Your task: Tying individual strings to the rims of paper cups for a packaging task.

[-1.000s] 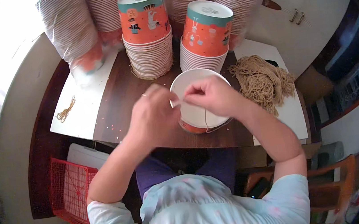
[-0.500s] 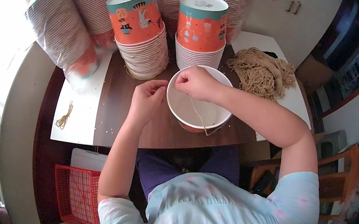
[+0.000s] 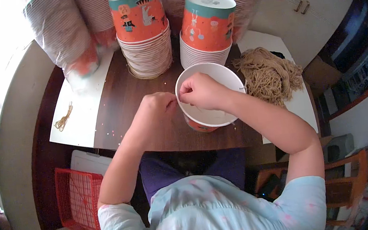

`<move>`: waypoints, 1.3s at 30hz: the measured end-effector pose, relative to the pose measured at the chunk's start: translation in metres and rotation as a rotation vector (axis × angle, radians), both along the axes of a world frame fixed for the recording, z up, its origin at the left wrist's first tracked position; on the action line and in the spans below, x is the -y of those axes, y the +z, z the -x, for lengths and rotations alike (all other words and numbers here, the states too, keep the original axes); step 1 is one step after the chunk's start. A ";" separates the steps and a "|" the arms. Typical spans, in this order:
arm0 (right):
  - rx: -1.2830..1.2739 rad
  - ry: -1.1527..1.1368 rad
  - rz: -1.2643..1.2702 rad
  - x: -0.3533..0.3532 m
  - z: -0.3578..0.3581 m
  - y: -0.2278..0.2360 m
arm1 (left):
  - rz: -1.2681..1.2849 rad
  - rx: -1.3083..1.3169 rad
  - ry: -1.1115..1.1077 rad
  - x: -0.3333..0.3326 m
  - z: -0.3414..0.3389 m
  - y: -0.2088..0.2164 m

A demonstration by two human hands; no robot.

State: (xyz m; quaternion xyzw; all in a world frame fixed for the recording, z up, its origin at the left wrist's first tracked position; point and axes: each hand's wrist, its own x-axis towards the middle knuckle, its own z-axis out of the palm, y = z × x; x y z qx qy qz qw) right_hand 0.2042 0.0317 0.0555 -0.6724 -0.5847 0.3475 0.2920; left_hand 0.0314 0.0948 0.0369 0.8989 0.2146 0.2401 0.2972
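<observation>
Tan cord [image 3: 64,118] lies at far left. The left hand [image 3: 158,104], fingers curled, is just outside the left rim of a paper bucket [image 3: 226,75] — whether it grips anything, I cannot tell. The bucket stands upright on the table [image 3: 115,100]. Inside that rim, the right hand [image 3: 201,90] bends its fingers, grasp also unclear — tan yarn [image 3: 270,74] lies farther right.
</observation>
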 end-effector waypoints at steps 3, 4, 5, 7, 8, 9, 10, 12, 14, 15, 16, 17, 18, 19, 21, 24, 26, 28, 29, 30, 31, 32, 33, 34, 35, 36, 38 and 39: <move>-0.063 0.108 0.109 0.011 -0.005 0.003 | -0.039 0.120 0.030 0.022 0.001 -0.002; -0.151 0.187 0.157 0.013 -0.007 0.003 | -0.014 0.162 0.076 0.029 0.002 -0.002; -0.150 0.191 0.157 0.017 -0.008 0.004 | -0.057 0.215 0.111 0.032 0.004 -0.010; -0.709 0.074 0.367 0.030 -0.009 0.010 | 0.153 0.179 0.172 0.043 0.010 -0.008; -0.767 0.138 0.424 0.035 -0.015 0.014 | 0.362 0.139 0.236 0.048 0.014 -0.008; -0.764 0.144 0.426 0.041 -0.015 0.022 | 0.362 0.142 0.242 0.048 0.019 -0.013; -0.604 0.174 0.395 0.050 -0.012 0.034 | 0.549 0.208 0.195 0.045 0.025 -0.022; -0.315 0.284 0.292 0.066 -0.009 0.031 | 0.736 0.275 0.148 0.046 0.039 -0.028; 0.259 0.321 0.134 0.085 0.010 0.047 | 1.009 0.369 0.140 0.052 0.051 -0.029; 0.383 0.277 -0.185 0.094 0.016 0.036 | 1.009 0.371 0.142 0.055 0.053 -0.028; 0.382 0.276 -0.186 0.095 0.016 0.032 | 0.923 0.455 0.075 0.058 0.054 -0.026; 0.456 0.280 -0.176 0.095 0.016 0.029 | 0.835 0.538 0.009 0.062 0.056 -0.025; 0.529 0.285 -0.165 0.095 0.017 0.028 | 0.834 0.537 0.011 0.065 0.057 -0.022; 0.507 0.247 -0.151 0.096 0.017 0.030 | 0.674 0.547 -0.007 0.069 0.057 -0.019; 0.513 0.242 -0.171 0.094 0.013 0.031 | 0.544 0.563 -0.063 0.071 0.059 -0.019; 0.597 0.228 -0.279 0.094 0.012 0.027 | 0.653 0.677 -0.144 0.073 0.050 -0.014; 0.677 0.215 -0.369 0.093 0.012 0.029 | 0.868 0.672 -0.118 0.074 0.046 -0.010; 0.589 0.448 -0.502 0.093 0.010 0.037 | 1.109 0.680 -0.090 0.073 0.040 -0.007; 0.589 0.453 -0.505 0.091 0.011 0.043 | 1.105 0.684 -0.087 0.071 0.040 -0.010; 0.483 0.544 -0.489 0.088 0.011 0.050 | 1.064 0.579 -0.061 0.069 0.040 -0.014; 0.379 0.621 -0.465 0.087 0.009 0.055 | 1.027 0.470 -0.046 0.069 0.038 -0.016; 0.381 0.616 -0.462 0.083 0.009 0.057 | 1.025 0.441 -0.054 0.073 0.035 -0.011; 0.314 0.631 -0.350 0.075 0.012 0.058 | 1.027 0.439 -0.060 0.076 0.035 -0.008; 0.246 0.640 -0.239 0.069 0.015 0.058 | 1.042 0.440 -0.144 0.078 0.034 -0.006; 0.213 0.591 -0.240 0.065 0.016 0.056 | 1.056 0.439 -0.228 0.079 0.034 -0.005; 0.214 0.580 -0.238 0.063 0.016 0.054 | 1.059 0.433 -0.238 0.080 0.033 -0.006; 0.353 0.393 -0.588 0.056 0.017 0.048 | 1.091 0.429 -0.150 0.079 0.037 -0.009; 0.465 0.121 -0.802 0.060 0.022 0.037 | 1.102 0.433 -0.144 0.079 0.038 -0.008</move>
